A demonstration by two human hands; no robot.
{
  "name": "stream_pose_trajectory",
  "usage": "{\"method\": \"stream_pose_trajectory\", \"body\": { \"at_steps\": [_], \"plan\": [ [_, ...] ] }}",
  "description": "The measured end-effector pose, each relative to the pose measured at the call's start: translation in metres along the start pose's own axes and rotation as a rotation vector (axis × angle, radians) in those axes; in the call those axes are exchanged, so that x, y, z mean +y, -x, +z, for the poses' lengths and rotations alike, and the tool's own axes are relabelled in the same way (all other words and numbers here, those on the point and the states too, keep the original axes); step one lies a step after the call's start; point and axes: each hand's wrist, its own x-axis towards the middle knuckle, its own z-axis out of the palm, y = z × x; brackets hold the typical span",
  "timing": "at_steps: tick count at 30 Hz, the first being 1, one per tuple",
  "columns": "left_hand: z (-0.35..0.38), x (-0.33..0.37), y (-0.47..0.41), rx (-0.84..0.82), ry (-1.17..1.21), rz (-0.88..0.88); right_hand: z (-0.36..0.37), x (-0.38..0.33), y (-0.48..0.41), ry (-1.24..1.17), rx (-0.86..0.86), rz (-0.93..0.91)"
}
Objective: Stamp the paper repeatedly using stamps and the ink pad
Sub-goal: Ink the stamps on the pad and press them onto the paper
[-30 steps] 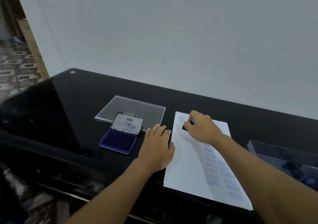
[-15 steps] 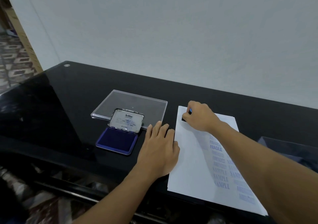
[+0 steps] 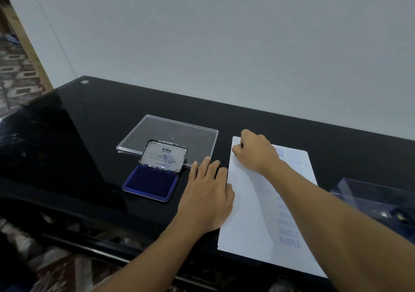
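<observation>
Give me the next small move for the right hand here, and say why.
Probably lift the right hand straight up off the paper. It grips a mostly hidden stamp pressed down at the sheet's far left corner, so that print looks made. The left hand lies flat at the sheet's left edge, likely steadying it, and the open ink pad waits for re-inking.

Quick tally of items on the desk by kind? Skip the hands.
White paper sheet: 1
Open blue ink pad: 1
Clear plastic cases: 2
Small dark stamp, mostly hidden in the right hand: 1
Total: 5
</observation>
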Motion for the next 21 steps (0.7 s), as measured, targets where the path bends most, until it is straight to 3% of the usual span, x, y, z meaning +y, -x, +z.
{"method": "stream_pose_trajectory", "body": {
  "at_steps": [21],
  "plan": [
    [-0.0005,0.0011,0.0018,0.006,0.006,-0.001,0.0092,0.0001,-0.0019,-0.014,0.018,0.02]
  ]
}}
